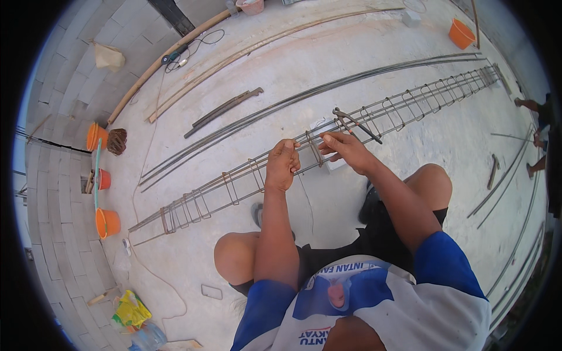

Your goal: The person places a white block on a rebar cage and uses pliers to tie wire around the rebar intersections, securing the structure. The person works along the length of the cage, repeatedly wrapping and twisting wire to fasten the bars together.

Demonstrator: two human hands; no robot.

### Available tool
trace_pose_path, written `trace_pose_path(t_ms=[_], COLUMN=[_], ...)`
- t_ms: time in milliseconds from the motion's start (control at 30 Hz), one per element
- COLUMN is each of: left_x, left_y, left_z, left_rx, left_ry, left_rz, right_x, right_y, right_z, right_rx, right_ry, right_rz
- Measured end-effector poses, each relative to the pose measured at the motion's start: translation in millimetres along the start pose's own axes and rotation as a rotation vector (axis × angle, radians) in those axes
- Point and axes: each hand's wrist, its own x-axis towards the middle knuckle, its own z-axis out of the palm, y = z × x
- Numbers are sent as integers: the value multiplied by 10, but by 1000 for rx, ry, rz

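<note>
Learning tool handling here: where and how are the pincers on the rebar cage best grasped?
Probably by the long dark handle, from the near right: the pincers lie with their head away to the left, that handle slanting toward the person's right.

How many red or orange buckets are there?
4. One orange bucket is at the upper right. Three are down the left side: a second orange bucket, a red bucket below it, then a third orange bucket. More could be hidden inside.
</note>
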Motion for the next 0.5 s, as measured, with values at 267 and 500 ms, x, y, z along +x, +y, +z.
trace_pose_path(t_ms=[267,500], left_x=[-202,-334], left_y=[232,309], left_z=[414,552], left_rx=[171,437], left_ry=[-243,-273], left_rz=[-17,63], right_x=[-71,-242], right_y=[-442,-670], right_z=[129,205], right_rx=[551,402], right_ry=[269,228], right_rz=[-224,-250])
